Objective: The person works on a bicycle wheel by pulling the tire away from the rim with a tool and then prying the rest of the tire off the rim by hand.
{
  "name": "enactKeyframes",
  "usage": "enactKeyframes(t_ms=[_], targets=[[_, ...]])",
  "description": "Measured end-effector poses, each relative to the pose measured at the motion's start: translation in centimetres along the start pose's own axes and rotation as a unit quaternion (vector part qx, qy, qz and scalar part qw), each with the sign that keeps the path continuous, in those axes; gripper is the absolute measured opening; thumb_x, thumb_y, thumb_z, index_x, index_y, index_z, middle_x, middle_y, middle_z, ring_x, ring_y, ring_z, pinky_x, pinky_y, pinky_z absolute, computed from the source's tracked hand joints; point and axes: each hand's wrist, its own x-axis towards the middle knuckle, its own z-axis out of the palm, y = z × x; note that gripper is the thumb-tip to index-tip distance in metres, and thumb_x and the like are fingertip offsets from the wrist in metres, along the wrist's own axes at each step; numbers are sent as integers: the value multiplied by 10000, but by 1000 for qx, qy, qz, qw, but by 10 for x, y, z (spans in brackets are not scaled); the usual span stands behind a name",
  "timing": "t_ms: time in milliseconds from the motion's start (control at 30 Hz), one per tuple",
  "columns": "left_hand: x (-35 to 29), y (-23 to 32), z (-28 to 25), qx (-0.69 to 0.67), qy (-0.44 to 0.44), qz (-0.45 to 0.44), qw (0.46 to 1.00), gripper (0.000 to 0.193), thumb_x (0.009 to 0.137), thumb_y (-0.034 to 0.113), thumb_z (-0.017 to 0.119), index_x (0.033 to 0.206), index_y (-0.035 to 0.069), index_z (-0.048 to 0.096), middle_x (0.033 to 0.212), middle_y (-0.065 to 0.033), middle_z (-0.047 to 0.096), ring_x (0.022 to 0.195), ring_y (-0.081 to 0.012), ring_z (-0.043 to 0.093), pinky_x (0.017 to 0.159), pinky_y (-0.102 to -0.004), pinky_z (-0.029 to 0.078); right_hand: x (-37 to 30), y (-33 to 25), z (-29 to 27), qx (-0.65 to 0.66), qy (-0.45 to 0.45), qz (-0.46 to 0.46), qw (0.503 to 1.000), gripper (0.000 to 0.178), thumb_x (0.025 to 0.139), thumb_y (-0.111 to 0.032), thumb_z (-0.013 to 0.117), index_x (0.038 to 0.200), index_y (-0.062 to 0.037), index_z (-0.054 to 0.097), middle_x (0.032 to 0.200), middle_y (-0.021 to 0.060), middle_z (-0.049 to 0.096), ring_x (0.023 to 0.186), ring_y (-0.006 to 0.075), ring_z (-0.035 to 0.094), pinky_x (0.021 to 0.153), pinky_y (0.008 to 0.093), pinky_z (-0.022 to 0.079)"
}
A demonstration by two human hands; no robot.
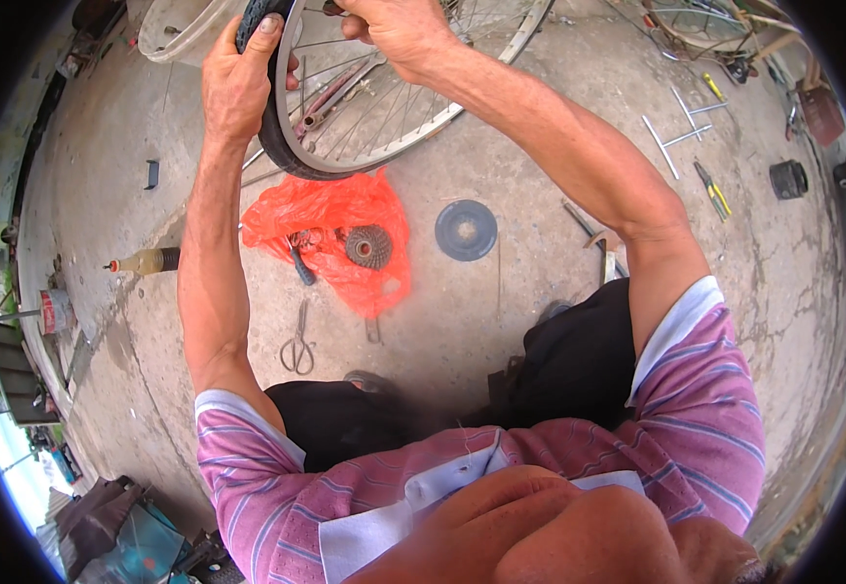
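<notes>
A stained concrete floor (423, 331) is spreading around a red bag (335, 265), with metal T-bars (661, 147) lying to its right. A bicycle wheel (384, 156) is slanting at the bag's far edge, its near rim facing it, its visible long axis running away rightward. Beyond the bag, the left hand (233, 83) is clasping the tyre (272, 136), the wheel extending rightward; the right hand (399, 34) is curling over the wheel, its hold unclear.
</notes>
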Motion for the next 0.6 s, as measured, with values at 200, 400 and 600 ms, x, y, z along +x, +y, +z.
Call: enactKeyframes(t_ms=[200,400,600], targets=[[4,-9,-9,15,-2,-35,999,360,1032,383,649,1153,44,634,763,-77,674,580,-135,624,532,-265,520,-2,1,-4,-12,-6,7,1000,128,1016,-136,622,1066,-23,655,845,25,658,653,96,577,571,250,461],[3,14,13,31,21,30,999,284,1019,176,624,1244,4,643,806,-11,652,644,-86,583,587,-268,484,2,2,-11,-7,-5,-12,1000,142,1018,-137,628,1091,-17,648,865,29,667,654,93,568,580,240,459],[-4,21,11,36,10,-5,999,253,1024,165,610,1221,10,646,762,7,627,600,-82,559,543,-272,468,1,4,-13,47,-16,6,999,115,1024,-126,621,1080,-27,641,891,39,668,657,95,550,593,236,448]])
